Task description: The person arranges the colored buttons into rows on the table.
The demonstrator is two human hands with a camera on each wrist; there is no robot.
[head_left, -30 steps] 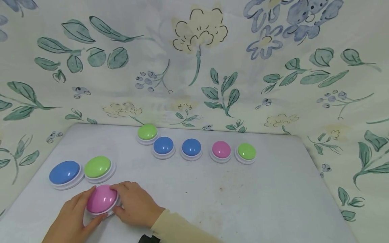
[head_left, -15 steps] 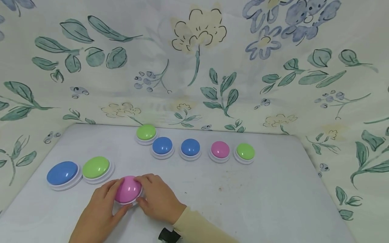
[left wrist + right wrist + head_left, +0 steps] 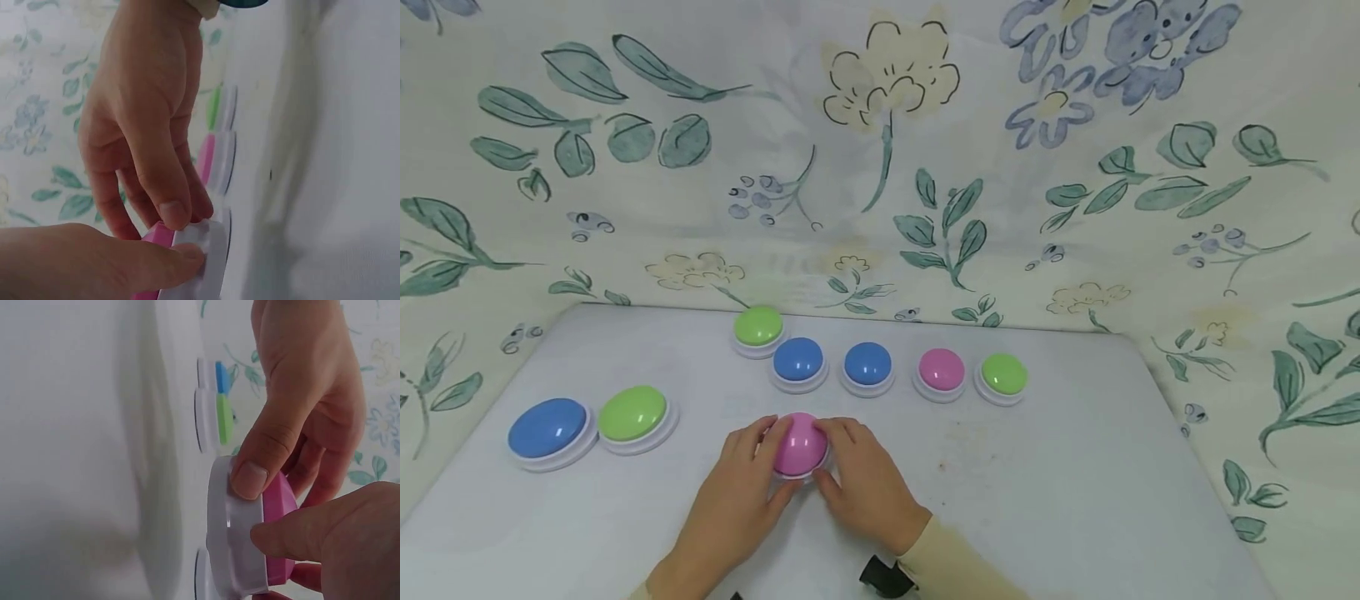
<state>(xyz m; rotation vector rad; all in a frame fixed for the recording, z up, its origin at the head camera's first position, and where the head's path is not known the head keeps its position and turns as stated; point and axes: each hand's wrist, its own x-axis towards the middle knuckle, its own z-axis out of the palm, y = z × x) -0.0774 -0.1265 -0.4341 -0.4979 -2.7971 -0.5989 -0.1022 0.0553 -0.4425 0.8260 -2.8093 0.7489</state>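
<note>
A pink push button (image 3: 801, 444) with a white round base is held from both sides, dome up, near the middle of the white table. My left hand (image 3: 730, 500) grips its left side, and my right hand (image 3: 872, 492) grips its right. In the left wrist view the thumbs press the white base (image 3: 206, 250). The right wrist view also shows both thumbs on the near side of the pink button (image 3: 240, 531). Whether the base touches the table is hard to tell. Behind it, two blue buttons (image 3: 868, 363) stand nearest.
At the left stand a large blue button (image 3: 547, 427) and a green button (image 3: 632, 412), side by side. The back row also has a pink button (image 3: 942, 369), a right-hand green button (image 3: 1003, 374) and a left-hand green button (image 3: 757, 326). Floral cloth (image 3: 820, 275) rises behind the white table (image 3: 1075, 467).
Both hands have moved right and slightly back, carrying the pink button from the left group toward the table's middle. The other buttons stand where they were.
</note>
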